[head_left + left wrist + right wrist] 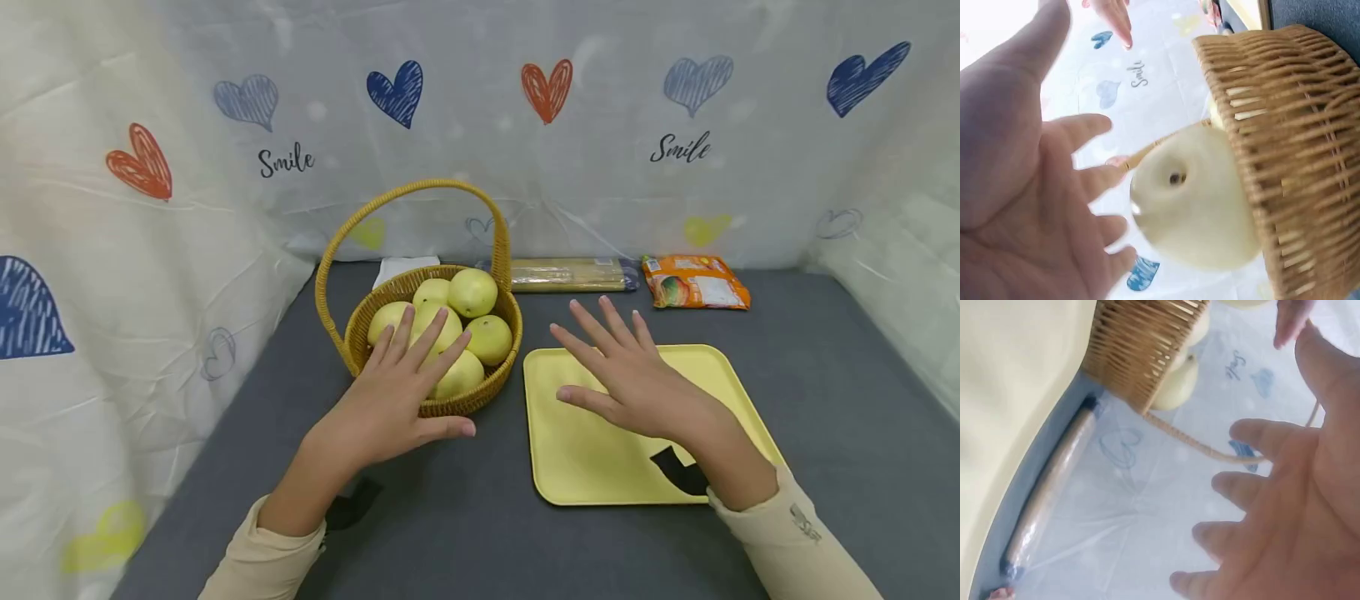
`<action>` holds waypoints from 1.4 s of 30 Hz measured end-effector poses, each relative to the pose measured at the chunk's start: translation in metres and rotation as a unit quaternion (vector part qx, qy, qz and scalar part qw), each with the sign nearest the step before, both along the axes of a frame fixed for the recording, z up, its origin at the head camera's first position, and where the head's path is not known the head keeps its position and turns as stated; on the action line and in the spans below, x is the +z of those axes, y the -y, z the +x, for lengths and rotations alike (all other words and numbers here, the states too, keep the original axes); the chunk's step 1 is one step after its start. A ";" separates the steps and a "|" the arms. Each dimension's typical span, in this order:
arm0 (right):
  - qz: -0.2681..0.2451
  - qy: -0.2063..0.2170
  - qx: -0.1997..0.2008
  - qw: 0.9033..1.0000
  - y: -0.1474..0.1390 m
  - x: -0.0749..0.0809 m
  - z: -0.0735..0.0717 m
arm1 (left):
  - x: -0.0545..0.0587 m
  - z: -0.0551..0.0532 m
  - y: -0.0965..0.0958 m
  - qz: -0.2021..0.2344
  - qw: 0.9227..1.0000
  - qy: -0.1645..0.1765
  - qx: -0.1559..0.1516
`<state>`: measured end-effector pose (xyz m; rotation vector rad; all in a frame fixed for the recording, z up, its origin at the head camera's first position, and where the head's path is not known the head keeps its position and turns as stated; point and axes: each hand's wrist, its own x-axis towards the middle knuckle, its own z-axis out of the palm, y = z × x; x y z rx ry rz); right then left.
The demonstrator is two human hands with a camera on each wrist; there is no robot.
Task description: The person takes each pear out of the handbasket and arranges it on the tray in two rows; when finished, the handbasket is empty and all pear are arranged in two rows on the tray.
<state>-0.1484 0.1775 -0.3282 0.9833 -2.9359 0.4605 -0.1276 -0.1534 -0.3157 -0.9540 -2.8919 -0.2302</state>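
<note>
A wicker basket (472, 403) with a tall arched handle stands on the dark table, filled with several pale yellow-green round fruits (472, 292). My left hand (390, 400) is spread in front of the basket, fingers straight and holding nothing. In the left wrist view one fruit (1204, 206) shows at the basket's rim, apart from the fingertips. Over the yellow tray (585, 467) hovers my right hand (633, 379), its fingers spread too, with nothing in it. The right wrist view shows its bare palm (1285, 519), with the basket (1141, 350) beyond.
Along the back lie a long clear-wrapped pack of thin sticks (570, 275), an orange snack packet (696, 282) and a white paper-like item (405, 267). A white curtain (480, 150) with hearts closes off the back and sides. The basket's handle (420, 185) rises high.
</note>
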 end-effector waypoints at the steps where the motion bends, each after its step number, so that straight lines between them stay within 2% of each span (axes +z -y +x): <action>1: -0.003 -0.005 0.009 1.000 0.002 0.000 -0.002 | 0.001 0.000 0.002 0.012 1.000 -0.005 -0.009; 4: -0.010 -0.029 0.042 0.999 0.012 -0.001 -0.009 | 0.005 -0.001 0.009 0.068 0.996 -0.038 -0.036; 6: -0.016 -0.053 0.069 0.996 0.020 -0.001 -0.014 | 0.008 -0.002 0.015 0.109 0.990 -0.080 -0.048; 9: -0.026 -0.101 0.106 0.989 0.033 -0.002 -0.022 | 0.016 -0.003 0.028 0.173 0.972 -0.150 -0.050; 11: -0.040 -0.131 0.124 0.983 0.042 -0.003 -0.027 | 0.021 -0.004 0.038 0.211 0.958 -0.191 -0.038; 13: -0.054 -0.156 0.136 0.977 0.050 -0.004 -0.032 | 0.026 -0.006 0.049 0.240 0.946 -0.216 -0.016; 14: -0.061 -0.162 0.140 0.975 0.055 -0.004 -0.034 | 0.027 -0.007 0.055 0.251 0.943 -0.219 -0.002; 16: -0.080 -0.162 0.145 0.973 0.065 -0.004 -0.038 | 0.029 -0.009 0.067 0.274 0.940 -0.200 0.034; 18: -0.099 -0.140 0.140 0.975 0.077 -0.003 -0.041 | 0.029 -0.012 0.078 0.296 0.941 -0.148 0.072; 21: -0.133 -0.074 0.120 0.981 0.096 0.000 -0.043 | 0.028 -0.016 0.090 0.319 0.939 -0.064 0.114; 24: -0.151 0.009 0.089 0.984 0.117 0.005 -0.047 | 0.026 -0.018 0.096 0.316 0.939 -0.014 0.133; 28: -0.139 0.089 0.058 0.985 0.144 0.013 -0.054 | 0.025 -0.021 0.098 0.296 0.945 0.005 0.139; 34: -0.090 0.115 0.029 0.989 0.176 0.022 -0.062 | 0.022 -0.027 0.099 0.267 0.951 0.025 0.153; 37: -0.068 0.127 0.015 0.989 0.188 0.025 -0.066 | 0.020 -0.028 0.102 0.265 0.951 0.038 0.158; 42: -0.036 0.194 -0.003 0.980 0.200 0.027 -0.069 | 0.015 -0.031 0.104 0.266 0.950 0.056 0.157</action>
